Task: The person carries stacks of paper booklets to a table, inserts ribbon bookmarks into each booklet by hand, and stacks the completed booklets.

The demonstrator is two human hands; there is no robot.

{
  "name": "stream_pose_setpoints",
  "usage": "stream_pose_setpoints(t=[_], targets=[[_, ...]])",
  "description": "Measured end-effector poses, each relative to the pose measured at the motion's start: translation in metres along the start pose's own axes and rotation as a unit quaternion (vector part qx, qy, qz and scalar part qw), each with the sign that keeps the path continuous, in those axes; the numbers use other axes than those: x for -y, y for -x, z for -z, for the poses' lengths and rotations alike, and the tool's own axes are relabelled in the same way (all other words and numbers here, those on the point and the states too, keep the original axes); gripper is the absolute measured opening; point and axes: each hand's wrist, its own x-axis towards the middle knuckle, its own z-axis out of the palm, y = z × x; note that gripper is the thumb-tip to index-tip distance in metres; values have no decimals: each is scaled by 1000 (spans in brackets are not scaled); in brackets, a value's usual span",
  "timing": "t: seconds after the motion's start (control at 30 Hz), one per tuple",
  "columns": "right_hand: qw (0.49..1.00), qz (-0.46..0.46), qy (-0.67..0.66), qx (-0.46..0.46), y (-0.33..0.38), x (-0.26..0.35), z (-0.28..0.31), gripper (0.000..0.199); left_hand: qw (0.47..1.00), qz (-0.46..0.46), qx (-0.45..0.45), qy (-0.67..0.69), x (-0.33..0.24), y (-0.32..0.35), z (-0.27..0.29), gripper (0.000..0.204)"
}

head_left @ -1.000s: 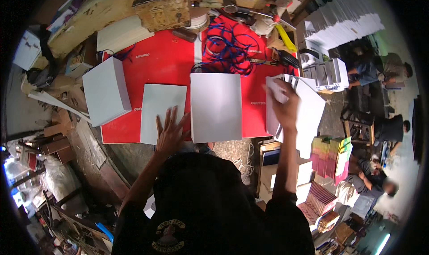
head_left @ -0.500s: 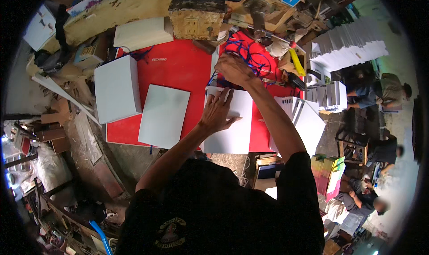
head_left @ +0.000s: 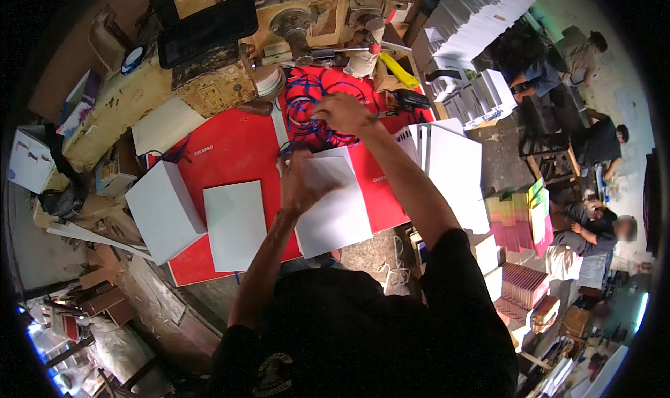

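A white block of pages [head_left: 333, 216] lies before me on a red board [head_left: 234, 143]. My left hand [head_left: 300, 188] is at its upper left corner, thumb stretched out over the top sheet and fingers bent near the upper edge. Beyond that edge, my right hand [head_left: 343, 113] is closed, its fingertips pinched among thin blue ribbons [head_left: 300, 105]; the pinched strand itself is hard to make out. The ribbons lie in a loose tangle on the red surface. Left of my left arm lies a thinner white block [head_left: 236, 223], and beyond it stands a thick white stack [head_left: 164, 209].
More white blocks [head_left: 450, 174] stand to the right. A wooden block [head_left: 213, 84] with a black tray [head_left: 208, 31], a yellow-handled tool [head_left: 398, 70] and a metal post [head_left: 296, 38] line the far side. Colourful stacks [head_left: 516, 220] and seated people [head_left: 590, 230] are at the right.
The whole view has turned. My left hand has slid from lying flat on the pages to their upper left corner, its fingers now bent. My right hand remains at the ribbons.
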Motion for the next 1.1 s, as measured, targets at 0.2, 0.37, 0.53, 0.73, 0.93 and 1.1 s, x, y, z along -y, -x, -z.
stream_pose_setpoints(t=[0.2, 0.37, 0.53, 0.73, 0.93, 1.1], targets=[[958, -248, -143, -9, 155, 77, 0, 10, 836, 127, -65, 530, 49, 21, 40, 52], [714, -404, -571, -13, 264, 170, -65, 23, 991, 57, -66, 99, 2, 16, 26, 86], [833, -198, -508, -95, 289, 155, -62, 14, 964, 199, -96, -151, -1, 57, 1, 123], [907, -289, -213, -218, 222, 131, -25, 26, 928, 348, -132, -8, 13, 110, 6, 105], [950, -223, -109, -189, 155, 140, -48, 30, 862, 355, -257, 256, 29, 131, 37, 50], [964, -53, -158, -206, 73, 94, -73, 26, 899, 391, -169, 104, 82, 126, 124, 35]])
